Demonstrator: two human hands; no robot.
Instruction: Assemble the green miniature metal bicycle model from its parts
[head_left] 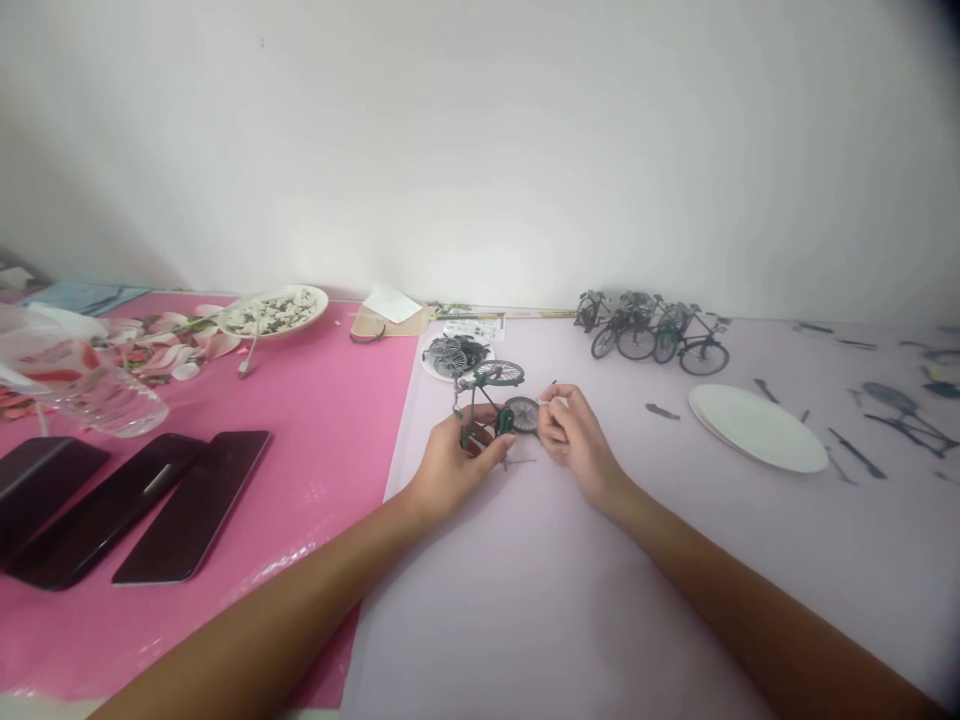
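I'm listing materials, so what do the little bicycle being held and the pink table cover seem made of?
Little bicycle: probably plastic, slightly shiny, judging by its thin, dark green frame; metal isn't ruled out. Pink table cover: likely plastic sheeting, glossy, with bright glints.

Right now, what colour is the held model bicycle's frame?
Frame looks dark green; head view.

a pale wall (480,150) (softly lit) rises behind a pink-and-lilac tabletop (480,620).
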